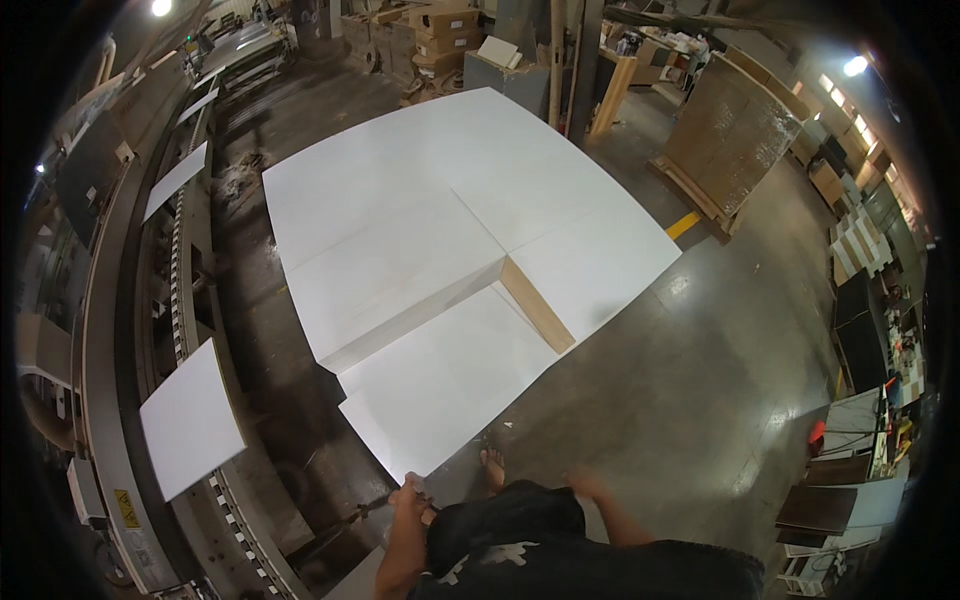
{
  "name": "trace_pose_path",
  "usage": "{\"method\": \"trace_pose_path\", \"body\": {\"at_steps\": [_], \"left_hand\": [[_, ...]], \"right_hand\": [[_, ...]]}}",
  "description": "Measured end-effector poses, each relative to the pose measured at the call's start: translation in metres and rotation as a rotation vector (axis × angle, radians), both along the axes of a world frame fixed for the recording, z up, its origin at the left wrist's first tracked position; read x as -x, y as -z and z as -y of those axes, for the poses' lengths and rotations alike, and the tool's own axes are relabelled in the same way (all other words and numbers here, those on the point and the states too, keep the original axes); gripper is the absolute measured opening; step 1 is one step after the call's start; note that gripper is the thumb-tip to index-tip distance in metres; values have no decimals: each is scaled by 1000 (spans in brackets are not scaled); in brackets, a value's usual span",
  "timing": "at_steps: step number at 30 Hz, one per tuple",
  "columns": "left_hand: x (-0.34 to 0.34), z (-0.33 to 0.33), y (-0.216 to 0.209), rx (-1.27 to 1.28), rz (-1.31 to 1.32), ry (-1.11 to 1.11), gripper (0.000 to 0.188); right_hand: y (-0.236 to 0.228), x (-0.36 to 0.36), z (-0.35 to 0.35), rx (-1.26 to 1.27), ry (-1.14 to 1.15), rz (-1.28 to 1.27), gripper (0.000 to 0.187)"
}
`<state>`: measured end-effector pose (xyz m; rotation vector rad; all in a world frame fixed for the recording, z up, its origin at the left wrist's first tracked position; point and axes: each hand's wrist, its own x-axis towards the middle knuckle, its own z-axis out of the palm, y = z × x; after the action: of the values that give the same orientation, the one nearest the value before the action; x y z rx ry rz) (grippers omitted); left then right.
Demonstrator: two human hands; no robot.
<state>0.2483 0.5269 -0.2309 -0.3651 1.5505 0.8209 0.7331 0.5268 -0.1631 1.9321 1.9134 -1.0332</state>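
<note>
While our left hand (408, 492) grips the near corner of a white panel (450, 372) in the low near section of a larger stack (390, 180), our right hand (584, 483) hangs apart, too blurred to tell open from closed. We appear to be taking hold of the panel beside a conveyor line (178, 285); the next move likely calls for a second grip along its edge.

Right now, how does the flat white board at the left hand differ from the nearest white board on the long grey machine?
The first board looks larger than the second board. The first lies beside a taller white stack; the second, on the machine. The left hand is at the first's near corner; no hand touches the second. Both are flat and white.
</note>
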Motion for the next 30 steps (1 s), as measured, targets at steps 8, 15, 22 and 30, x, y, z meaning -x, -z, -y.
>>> {"method": "trace_pose_path", "body": {"at_steps": [8, 15, 22, 30], "left_hand": [[-17, 35, 18, -123, 156, -552, 47], [1, 81, -89, -180, -285, -463, 38], [17, 159, -214, -186, -749, -535, 30], [71, 362, -253, 259, -1357, -601, 35]], "right_hand": [[-142, 59, -235, -385, 107, -279, 39], [-70, 110, -307, -490, 102, 92, 73], [16, 124, -247, -95, 338, -395, 58], [-63, 240, -39, -74, 208, -736, 47]]}}
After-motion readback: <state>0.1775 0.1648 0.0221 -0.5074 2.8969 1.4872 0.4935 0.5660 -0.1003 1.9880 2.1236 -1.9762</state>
